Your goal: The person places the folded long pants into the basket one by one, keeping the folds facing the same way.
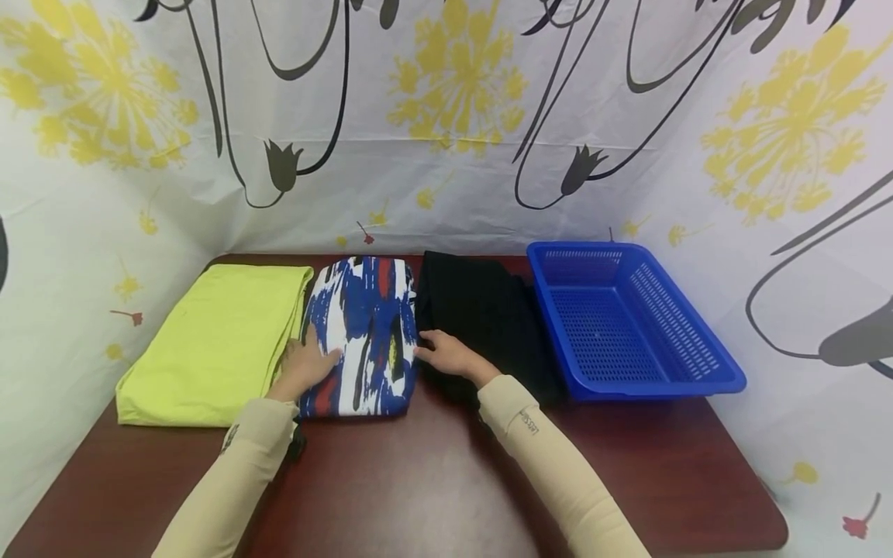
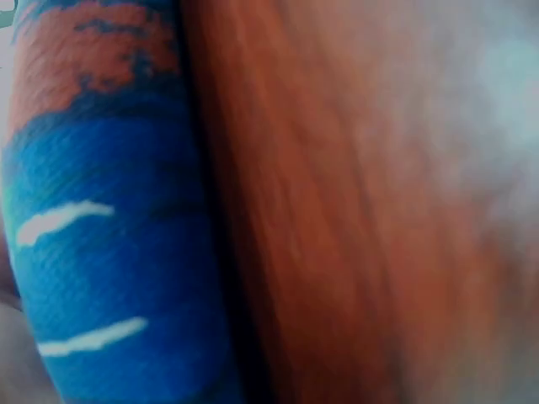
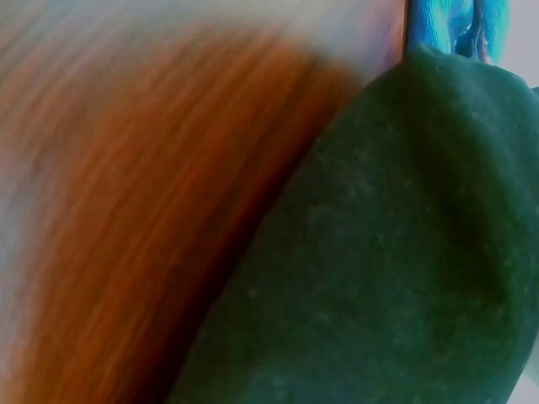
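Observation:
A folded cloth with blue, white, red and black brush-stroke print (image 1: pixel 366 318) lies mid-table. My left hand (image 1: pixel 305 366) rests along its left side, thumb on top and fingers pointing away. At its right side, the fingertips of my right hand (image 1: pixel 453 358) touch the edge, while the palm is over a folded black cloth (image 1: pixel 481 302). Up close, the left wrist view has the printed cloth's rounded edge (image 2: pixel 118 252) and the right wrist view the dark cloth (image 3: pixel 379 236); neither shows fingers clearly.
To the left lies a folded yellow-green cloth (image 1: pixel 216 341). A blue plastic basket (image 1: pixel 649 387) stands on the right, against the black cloth. All are on a dark red-brown table (image 1: pixel 391 480), with a flower-printed white sheet (image 1: pixel 432 201) behind.

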### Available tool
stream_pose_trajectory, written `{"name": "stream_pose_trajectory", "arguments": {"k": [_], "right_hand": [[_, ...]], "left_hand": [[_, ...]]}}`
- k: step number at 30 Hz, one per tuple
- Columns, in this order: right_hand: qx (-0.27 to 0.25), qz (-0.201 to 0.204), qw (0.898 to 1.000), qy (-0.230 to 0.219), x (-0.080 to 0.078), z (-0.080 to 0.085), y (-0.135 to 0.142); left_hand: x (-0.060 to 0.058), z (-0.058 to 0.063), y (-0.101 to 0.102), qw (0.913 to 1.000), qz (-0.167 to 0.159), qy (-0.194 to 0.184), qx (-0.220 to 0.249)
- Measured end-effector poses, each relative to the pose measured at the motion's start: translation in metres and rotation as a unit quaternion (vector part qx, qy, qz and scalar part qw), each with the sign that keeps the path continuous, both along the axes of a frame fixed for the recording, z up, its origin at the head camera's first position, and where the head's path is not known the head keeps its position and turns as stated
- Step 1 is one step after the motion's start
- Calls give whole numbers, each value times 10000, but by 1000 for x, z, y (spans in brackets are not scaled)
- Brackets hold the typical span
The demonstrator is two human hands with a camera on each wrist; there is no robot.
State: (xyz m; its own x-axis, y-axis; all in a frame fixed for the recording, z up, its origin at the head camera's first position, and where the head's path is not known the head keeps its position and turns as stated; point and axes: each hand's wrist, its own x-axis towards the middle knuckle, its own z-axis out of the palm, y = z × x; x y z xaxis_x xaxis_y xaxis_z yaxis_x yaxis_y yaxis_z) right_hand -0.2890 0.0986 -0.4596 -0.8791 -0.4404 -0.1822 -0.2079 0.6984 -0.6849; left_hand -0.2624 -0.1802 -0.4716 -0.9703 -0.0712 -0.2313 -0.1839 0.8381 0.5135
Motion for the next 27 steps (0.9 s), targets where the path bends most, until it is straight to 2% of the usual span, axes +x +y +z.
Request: {"name": "stream_pose_trajectory", "arguments": {"k": [5, 14, 22, 27], "right_hand": [[73, -99, 9999, 26, 1, 1, -3], [187, -155, 9997, 82, 6, -1, -7], [285, 220, 9993, 49, 6, -2, -7], [662, 392, 9963, 376, 9, -6, -9]], "left_hand": [[0, -1, -5, 9997, -143, 213, -48], [2, -4, -11, 9992, -149, 352, 138], [4, -4, -15, 9986, -104, 527, 25], [4, 1, -16, 9985, -35, 536, 49]]}}
